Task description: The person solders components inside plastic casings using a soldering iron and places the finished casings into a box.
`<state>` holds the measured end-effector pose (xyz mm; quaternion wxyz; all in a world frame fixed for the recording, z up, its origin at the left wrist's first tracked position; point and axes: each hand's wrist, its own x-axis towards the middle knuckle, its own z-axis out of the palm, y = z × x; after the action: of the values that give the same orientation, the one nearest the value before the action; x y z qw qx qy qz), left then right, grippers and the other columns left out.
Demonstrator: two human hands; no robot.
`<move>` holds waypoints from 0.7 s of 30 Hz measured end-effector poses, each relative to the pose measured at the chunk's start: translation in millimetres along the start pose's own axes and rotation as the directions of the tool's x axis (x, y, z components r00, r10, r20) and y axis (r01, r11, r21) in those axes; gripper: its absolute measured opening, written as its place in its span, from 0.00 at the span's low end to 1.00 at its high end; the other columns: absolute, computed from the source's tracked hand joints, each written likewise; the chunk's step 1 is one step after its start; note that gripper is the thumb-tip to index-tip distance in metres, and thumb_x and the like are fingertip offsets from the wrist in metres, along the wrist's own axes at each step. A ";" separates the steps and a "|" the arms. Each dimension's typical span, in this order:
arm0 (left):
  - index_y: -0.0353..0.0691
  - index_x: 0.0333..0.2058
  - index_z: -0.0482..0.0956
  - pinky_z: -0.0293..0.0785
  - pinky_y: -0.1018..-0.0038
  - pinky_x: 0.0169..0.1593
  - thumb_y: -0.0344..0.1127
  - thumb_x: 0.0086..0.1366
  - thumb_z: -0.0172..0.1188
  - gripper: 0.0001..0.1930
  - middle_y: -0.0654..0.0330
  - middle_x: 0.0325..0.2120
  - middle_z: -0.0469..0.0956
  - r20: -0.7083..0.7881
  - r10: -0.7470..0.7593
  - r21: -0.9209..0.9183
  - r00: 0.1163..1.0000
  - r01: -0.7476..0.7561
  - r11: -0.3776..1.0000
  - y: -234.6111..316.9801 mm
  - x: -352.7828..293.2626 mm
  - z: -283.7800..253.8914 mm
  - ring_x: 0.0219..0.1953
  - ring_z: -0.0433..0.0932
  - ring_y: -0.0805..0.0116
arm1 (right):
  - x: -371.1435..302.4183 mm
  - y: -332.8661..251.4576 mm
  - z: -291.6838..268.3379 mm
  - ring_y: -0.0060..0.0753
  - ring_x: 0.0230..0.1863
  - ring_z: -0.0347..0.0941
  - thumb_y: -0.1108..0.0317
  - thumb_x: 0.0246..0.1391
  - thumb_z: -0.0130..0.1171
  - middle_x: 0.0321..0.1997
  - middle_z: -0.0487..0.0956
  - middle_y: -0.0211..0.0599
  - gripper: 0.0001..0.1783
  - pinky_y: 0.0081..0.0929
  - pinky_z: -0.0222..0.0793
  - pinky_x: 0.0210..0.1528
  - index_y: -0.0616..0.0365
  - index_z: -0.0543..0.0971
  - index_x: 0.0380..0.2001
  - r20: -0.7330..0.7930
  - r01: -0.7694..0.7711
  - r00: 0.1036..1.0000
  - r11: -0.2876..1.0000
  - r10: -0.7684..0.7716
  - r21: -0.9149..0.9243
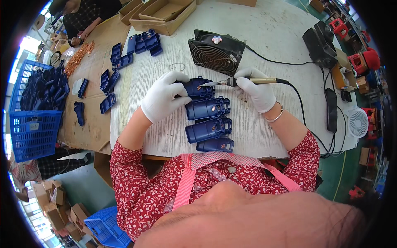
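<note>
White gloves cover both my hands. My left hand (165, 95) grips the left end of a dark blue plastic housing (196, 88), the farthest in a column. In my right hand (257, 89) is a soldering iron (264, 80) with a gold-coloured handle, held like a pen. Its tip points left and reaches over small metal parts on that housing; whether it touches them I cannot tell. Nearer to me lie more blue housings, among them one right below (206, 108), another below that (206, 129), and a partly covered one (215, 144) by the table edge.
A black fan (216, 51) stands just beyond the housings. The iron's cable runs right, toward a black power unit (319, 44). More blue shells (144, 42) lie at the far left. A blue basket (35, 128) full of blue parts stands left; another person (84, 20) sits across.
</note>
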<state>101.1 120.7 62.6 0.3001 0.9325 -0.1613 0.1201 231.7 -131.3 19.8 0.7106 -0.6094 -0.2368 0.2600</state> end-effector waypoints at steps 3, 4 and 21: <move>0.37 0.21 0.75 0.71 0.70 0.43 0.27 0.45 0.67 0.08 0.54 0.39 0.73 0.002 -0.009 0.004 1.000 0.009 1.000 1.2 -1.1 0.1 0.40 0.74 0.57 | -0.6 -0.1 0.7 0.21 0.27 0.73 0.73 0.52 0.54 0.28 0.77 0.34 0.06 0.19 0.70 0.31 0.62 0.74 0.33 0.009 0.009 1.000 1.000 -0.009 0.001; 0.37 0.21 0.75 0.71 0.70 0.43 0.27 0.45 0.67 0.08 0.54 0.39 0.73 0.005 -0.023 0.004 1.000 0.023 1.000 1.7 -1.3 0.3 0.40 0.74 0.57 | -0.8 0.2 0.9 0.20 0.27 0.73 0.73 0.52 0.54 0.28 0.77 0.33 0.05 0.19 0.70 0.30 0.62 0.74 0.33 0.012 0.018 1.000 1.000 -0.018 0.002; 0.36 0.21 0.76 0.71 0.70 0.43 0.27 0.45 0.67 0.07 0.54 0.40 0.73 0.009 -0.031 -0.015 0.999 0.031 0.999 -0.9 -1.4 -0.8 0.40 0.74 0.58 | -0.8 -3.5 4.3 0.17 0.27 0.71 0.73 0.52 0.53 0.28 0.76 0.32 0.04 0.17 0.68 0.30 0.62 0.74 0.31 0.039 0.002 0.999 0.999 -0.001 -0.033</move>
<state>100.0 122.2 62.3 0.3080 0.9331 -0.1491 0.1104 228.6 -129.0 23.9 0.6957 -0.6158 -0.2555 0.2675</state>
